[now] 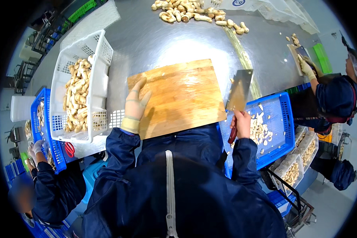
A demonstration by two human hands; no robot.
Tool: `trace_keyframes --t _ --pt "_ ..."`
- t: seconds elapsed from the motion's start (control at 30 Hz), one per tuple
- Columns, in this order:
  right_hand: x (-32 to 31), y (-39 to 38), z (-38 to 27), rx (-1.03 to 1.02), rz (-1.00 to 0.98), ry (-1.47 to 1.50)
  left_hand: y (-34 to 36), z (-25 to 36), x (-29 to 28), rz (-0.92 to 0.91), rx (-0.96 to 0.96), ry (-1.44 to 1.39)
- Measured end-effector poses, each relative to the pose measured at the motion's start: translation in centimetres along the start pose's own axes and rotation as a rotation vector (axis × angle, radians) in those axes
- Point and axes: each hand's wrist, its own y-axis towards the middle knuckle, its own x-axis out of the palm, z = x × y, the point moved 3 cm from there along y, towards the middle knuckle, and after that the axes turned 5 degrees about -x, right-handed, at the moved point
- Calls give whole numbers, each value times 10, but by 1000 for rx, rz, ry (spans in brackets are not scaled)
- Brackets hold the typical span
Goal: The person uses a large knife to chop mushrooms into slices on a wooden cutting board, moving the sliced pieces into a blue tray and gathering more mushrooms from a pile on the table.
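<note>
In front of me a wooden cutting board lies slightly turned at the table's near edge, bare of mushrooms. My left hand, in a pale glove, is at the board's left edge, with finger and thumb apart. My right hand grips a cleaver by its dark red handle, blade pointing away from me, just right of the board. Beneath that hand is a blue mesh crate with cut pale mushroom pieces. Left of the board, a white basket holds whole, thick-stemmed mushrooms.
More mushrooms are heaped at the table's far side, near a white crate. Red-handled scissors lie beside the white basket. Co-workers sit at left and right. Filled white baskets stand lower right.
</note>
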Motion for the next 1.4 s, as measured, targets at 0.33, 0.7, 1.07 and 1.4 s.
trace_keyframes --t 0.33,0.7,1.07,1.4 --pt "-53 0 49 110 80 103 -6 -17 -8 14 -88 -82" --pt "-126 -105 26 129 187 598 -50 148 185 -852 479 -280" --pt "-166 -223 1 129 319 783 -120 201 371 -1026 790 355" --pt "-163 -193 36 -218 -232 1224 -190 250 364 -1740 -1083 -1513"
